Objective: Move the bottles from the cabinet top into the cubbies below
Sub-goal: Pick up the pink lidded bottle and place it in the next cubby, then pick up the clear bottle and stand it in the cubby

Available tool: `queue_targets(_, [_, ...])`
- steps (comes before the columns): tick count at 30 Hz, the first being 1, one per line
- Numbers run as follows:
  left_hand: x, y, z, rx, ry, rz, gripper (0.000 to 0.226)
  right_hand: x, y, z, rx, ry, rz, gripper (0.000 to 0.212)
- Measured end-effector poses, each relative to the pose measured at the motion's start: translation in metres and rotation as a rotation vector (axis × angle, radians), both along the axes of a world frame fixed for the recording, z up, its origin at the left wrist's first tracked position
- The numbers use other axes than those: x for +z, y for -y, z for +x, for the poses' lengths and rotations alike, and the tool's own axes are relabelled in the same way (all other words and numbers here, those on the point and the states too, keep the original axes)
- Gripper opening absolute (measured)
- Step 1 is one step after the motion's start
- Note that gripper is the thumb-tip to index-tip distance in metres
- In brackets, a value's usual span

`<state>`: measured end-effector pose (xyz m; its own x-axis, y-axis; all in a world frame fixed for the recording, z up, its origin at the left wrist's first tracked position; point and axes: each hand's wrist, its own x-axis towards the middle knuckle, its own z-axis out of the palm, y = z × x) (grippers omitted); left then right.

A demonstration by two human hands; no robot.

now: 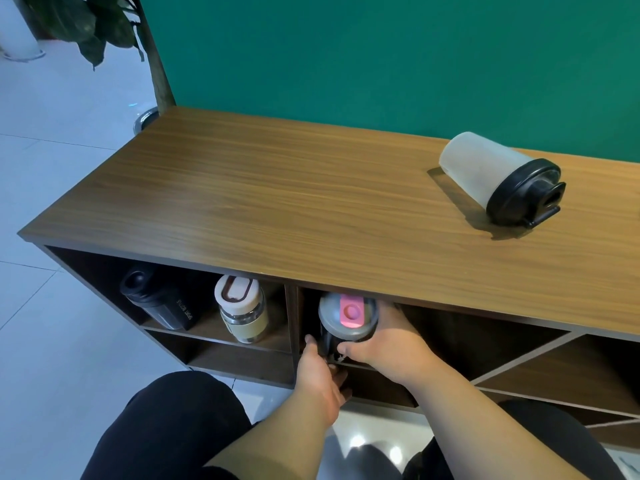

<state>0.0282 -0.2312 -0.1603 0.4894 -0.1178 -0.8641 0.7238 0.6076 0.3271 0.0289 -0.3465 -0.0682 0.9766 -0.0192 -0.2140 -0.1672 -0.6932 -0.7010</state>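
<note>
A dark bottle with a grey lid and pink flip cap (346,318) stands in the cubby just right of the first divider. Both hands are on it: my right hand (391,344) wraps its right side, and my left hand (320,375) touches its lower left. A frosted shaker with a black lid (498,180) lies on its side on the wooden cabinet top (277,202), far right. In the left cubby stand a black sport bottle (156,301) and a glass bottle with a cream lid and sleeve (242,308).
A green wall rises behind the cabinet. A potted plant's trunk (159,64) stands at the cabinet's back left corner. Cubbies to the right have slanted dividers (519,358). My dark-trousered knees are close to the cabinet front, over pale floor tiles.
</note>
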Motion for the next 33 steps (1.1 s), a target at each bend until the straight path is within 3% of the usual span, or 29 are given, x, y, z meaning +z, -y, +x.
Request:
queue_targets(5, [0.038,0.008,-0.019,-0.313,-0.042,0.068,0.053,0.035,0.018,-0.027,0.004,-0.069,-0.146,0.088])
queue_targets(7, [0.055,0.010,-0.029,-0.407,-0.043,0.004,0.056,0.058,0.028,-0.045,0.041,-0.165,-0.132,0.079])
queue_targets(9, [0.069,0.013,-0.036,-0.415,-0.011,-0.036,0.053,0.087,0.036,-0.065,0.065,-0.144,-0.118,0.052])
queue_targets(11, [0.080,0.017,-0.040,-0.352,0.027,-0.066,0.047,0.118,0.042,-0.080,-0.034,0.011,-0.084,0.018])
queue_targets(15, [0.110,0.018,-0.042,-0.370,-0.007,-0.235,0.052,0.170,0.062,-0.074,-0.469,0.592,-0.010,0.007])
queue_targets(17, [0.123,0.015,-0.041,-0.433,0.002,-0.249,0.051,0.183,0.079,-0.041,-0.566,0.658,-0.112,0.040])
queue_targets(19, [0.134,0.012,-0.042,-0.472,0.058,-0.183,0.046,0.186,0.098,-0.001,-0.665,0.539,-0.174,0.084])
queue_targets(22, [0.139,0.010,-0.041,-0.483,0.105,-0.110,0.043,0.176,0.113,0.040,-0.748,0.348,-0.064,0.112])
queue_targets(26, [0.133,0.010,-0.039,-0.511,0.133,-0.074,0.043,0.156,0.112,0.061,-0.875,0.249,0.090,0.114])
queue_targets(30, [0.131,0.013,-0.037,-0.515,0.140,-0.082,0.040,0.144,0.108,0.068,-0.919,0.300,0.099,0.082])
queue_targets(33, [0.128,0.020,-0.033,-0.516,0.132,-0.085,0.040,0.145,0.109,0.060,-0.904,0.398,0.188,0.077])
